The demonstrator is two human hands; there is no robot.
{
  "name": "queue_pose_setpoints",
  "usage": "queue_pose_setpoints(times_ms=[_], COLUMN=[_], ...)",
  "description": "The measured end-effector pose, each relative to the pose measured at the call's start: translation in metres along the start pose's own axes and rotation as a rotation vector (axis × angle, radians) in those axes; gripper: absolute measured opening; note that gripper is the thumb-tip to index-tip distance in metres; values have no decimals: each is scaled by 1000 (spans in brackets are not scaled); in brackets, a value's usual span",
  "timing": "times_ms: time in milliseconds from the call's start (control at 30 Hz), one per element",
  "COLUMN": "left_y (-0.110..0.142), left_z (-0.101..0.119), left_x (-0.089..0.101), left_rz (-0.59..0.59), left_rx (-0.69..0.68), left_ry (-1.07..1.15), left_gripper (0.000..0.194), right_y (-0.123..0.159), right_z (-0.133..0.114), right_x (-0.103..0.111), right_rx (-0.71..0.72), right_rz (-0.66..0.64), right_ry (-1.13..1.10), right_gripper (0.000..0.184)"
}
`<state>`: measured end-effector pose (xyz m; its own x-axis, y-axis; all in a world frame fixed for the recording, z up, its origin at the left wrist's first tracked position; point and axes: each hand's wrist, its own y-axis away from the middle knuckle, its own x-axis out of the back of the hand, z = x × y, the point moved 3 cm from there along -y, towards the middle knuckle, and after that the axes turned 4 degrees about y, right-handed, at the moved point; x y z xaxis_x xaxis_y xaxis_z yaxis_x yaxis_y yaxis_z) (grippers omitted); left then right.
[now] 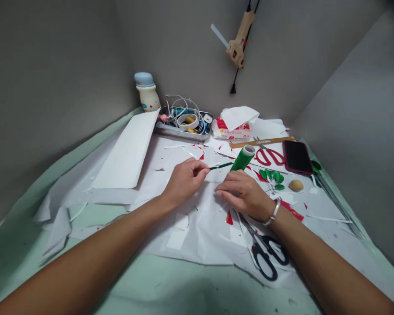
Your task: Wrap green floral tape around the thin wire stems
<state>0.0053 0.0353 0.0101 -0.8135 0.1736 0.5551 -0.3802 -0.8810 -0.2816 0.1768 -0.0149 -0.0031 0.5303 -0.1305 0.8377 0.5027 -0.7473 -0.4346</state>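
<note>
My left hand (pixel 188 179) is closed in a pinch on the end of a thin strip (pixel 221 166), dark green with some white. That strip stretches rightward to a green spool (pixel 241 159) with a pale hollow core. My right hand (pixel 244 192) has its fingers curled around the lower part of the spool, which it hides; the spool leans to the right. Below the right wrist lie black-handled scissors (pixel 264 249), partly open. Small green leaf-shaped pieces (pixel 272 177) sit in a pile to the right of the spool, beside a tan rounded object (pixel 296 185).
Red-handled scissors (pixel 269 155), a wooden ruler (pixel 262 142) and a phone (pixel 297 156) lie at the right. Behind are a metal tray (pixel 184 130) of spools and cord, a tissue pack (pixel 231 130) and a bottle (pixel 148 94). A folded white sheet (pixel 128 153) stands left. A glue gun (pixel 239 41) hangs on the wall.
</note>
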Motion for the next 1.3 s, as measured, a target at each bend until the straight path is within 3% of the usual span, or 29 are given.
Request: queue_pose_setpoints(times_ms=[100, 200, 300, 367, 533, 667, 733, 833, 933, 1067, 1133, 1233, 1300], left_y=[2, 8, 13, 14, 5, 0, 0, 2, 6, 13, 13, 9, 5], left_z=[-2, 2, 11, 16, 14, 5, 1, -2, -1, 10, 15, 18, 16], left_x=[-5, -14, -19, -17, -5, 1, 1, -4, -11, -17, -16, -8, -3], left_rz=[-63, -261, -472, -512, -283, -34, 17, -29, -180, -418, -470, -370, -237], left_rx=[-65, -169, -261, -260, -73, 18, 14, -28, -99, -250, -270, -188, -99], left_ry=[-151, -198, -83, 51, 237, 114, -8, -171, -229, -100, 23, 182, 215], left_gripper=[17, 18, 19, 19, 19, 18, 18, 18, 18, 19, 19, 17, 18], right_y=[0, 0, 0, 1, 0, -1, -1, -1, -2, -1, 0, 0, 0], right_z=[-3, 3, 14, 21, 20, 6, 2, 1, 5, 16, 21, 23, 20], right_x=[8, 15, 17, 15, 5, 1, 2, 6, 11, 13, 11, 7, 3], right_rx=[-6, -71, -136, -181, -185, -68, -36, -25, -60, -164, -207, -225, -198], right_rz=[85, 179, 216, 216, 96, 18, 31, 85, 146, 192, 188, 142, 96], right_ry=[17, -40, -132, -170, -174, -70, -29, -6, -43, -171, -212, -224, -208], right_gripper=[14, 14, 14, 14, 16, 13, 13, 13, 13, 13, 13, 14, 14])
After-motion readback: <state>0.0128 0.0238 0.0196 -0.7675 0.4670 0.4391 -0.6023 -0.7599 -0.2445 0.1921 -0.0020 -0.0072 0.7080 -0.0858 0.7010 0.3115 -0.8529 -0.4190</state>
